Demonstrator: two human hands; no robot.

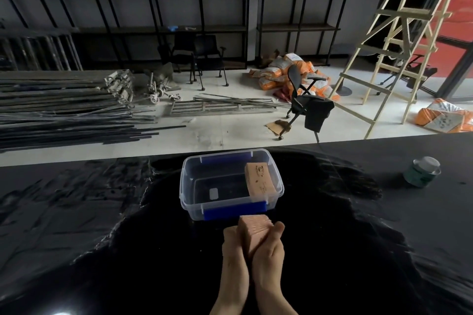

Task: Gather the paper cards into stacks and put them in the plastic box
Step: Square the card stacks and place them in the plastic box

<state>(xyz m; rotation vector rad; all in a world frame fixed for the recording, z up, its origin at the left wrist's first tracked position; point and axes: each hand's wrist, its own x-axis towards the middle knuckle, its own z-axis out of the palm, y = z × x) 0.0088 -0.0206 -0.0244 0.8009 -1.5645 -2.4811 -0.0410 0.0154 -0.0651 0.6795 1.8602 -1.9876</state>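
A thick stack of tan paper cards is pressed between both palms, just in front of the box's near wall. My left hand holds its left side and my right hand its right side, thumb over the top. The clear plastic box with blue latches stands on the black table beyond my hands. Another stack of tan printed cards leans inside the box against its right wall. The lower part of the held stack is hidden by my hands.
A green-and-white can stands at the table's far right. The black table is covered in glossy film. Beyond its far edge lie metal bars, office chairs, orange sacks and a wooden ladder on the floor.
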